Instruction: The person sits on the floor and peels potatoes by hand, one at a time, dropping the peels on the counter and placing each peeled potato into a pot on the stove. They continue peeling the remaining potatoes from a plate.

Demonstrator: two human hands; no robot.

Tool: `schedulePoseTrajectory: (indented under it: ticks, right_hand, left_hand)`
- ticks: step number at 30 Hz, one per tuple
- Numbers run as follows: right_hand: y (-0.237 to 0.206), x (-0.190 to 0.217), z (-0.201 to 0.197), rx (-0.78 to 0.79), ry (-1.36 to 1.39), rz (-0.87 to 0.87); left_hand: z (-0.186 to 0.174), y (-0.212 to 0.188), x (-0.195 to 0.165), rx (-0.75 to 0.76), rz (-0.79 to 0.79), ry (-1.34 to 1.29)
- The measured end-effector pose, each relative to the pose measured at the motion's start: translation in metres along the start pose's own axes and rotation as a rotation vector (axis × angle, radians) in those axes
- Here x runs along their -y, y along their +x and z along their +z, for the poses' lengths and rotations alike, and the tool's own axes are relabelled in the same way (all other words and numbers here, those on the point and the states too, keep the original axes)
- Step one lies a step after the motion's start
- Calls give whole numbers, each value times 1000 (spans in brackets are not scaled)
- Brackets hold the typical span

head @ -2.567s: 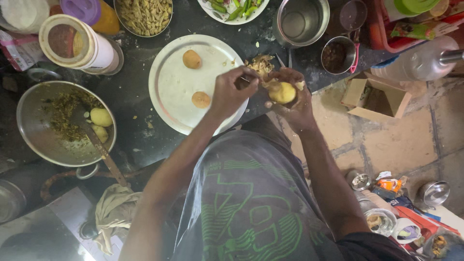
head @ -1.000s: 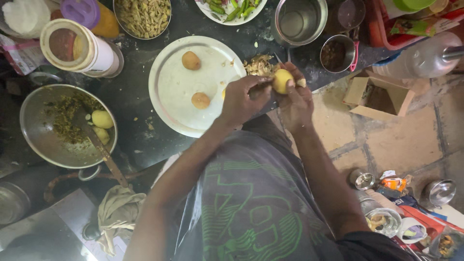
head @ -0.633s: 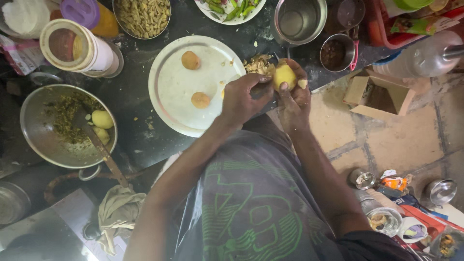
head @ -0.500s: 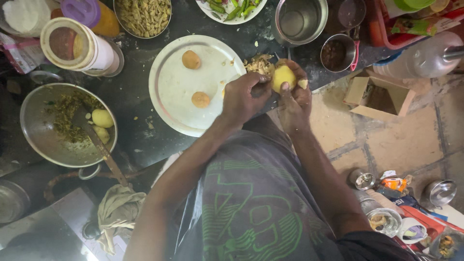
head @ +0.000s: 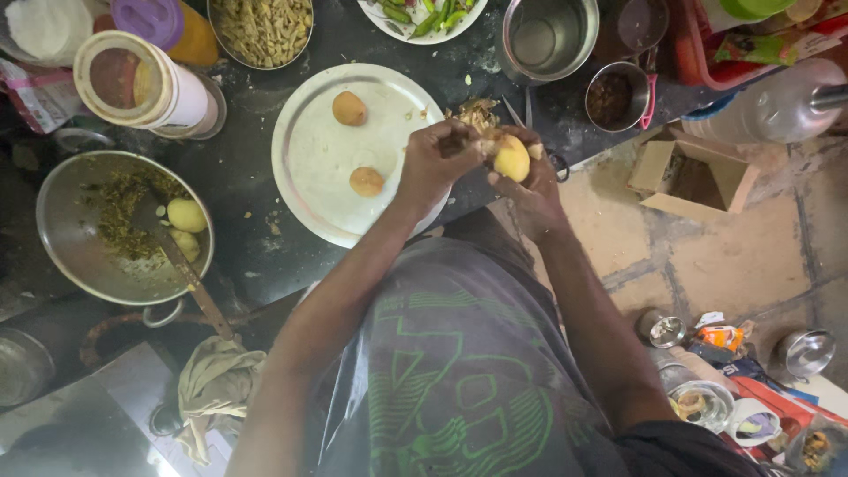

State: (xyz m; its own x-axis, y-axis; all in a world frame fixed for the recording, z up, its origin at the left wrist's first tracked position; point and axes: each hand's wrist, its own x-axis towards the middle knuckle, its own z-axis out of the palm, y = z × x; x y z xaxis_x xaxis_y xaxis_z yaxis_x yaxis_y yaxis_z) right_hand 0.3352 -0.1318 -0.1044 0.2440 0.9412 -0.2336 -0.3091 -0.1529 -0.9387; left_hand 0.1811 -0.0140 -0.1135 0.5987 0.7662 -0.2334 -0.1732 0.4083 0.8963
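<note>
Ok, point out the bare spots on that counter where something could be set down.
The round white plate is mostly bare, holding just two unpeeled potatoes. The dark counter between the plate and the steel pan shows only crumbs. The far edge is crowded with bowls, jars and a steel pot; peelings lie beside the hands.

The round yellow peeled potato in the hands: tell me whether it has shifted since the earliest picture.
Yes, slightly. The round yellow peeled potato has risen towards the top of the view, nearer the small steel cup of dark stuff, held in the right hand.
</note>
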Motion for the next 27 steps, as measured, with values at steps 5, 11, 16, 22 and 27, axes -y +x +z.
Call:
schedulePoseTrajectory:
  ticks: [5, 11, 16, 22, 27]
  right_hand:
    - [-2, -5, -10, 24, 158, 30]
    - [-1, 0, -9, -21, -222, -57]
    - [1, 6, -6, -30, -567, -241]
    - [1, 7, -3, -23, -492, -231]
    - [4, 7, 0, 1, -370, -248]
  left_hand:
    - [-2, 6, 1, -123, -5, -105]
    - [5, -16, -31, 13, 318, 534]
    - [12, -22, -53, 68, 382, 673]
    - [8, -20, -55, 126, 349, 587]
    - [8, -13, -50, 66, 172, 485]
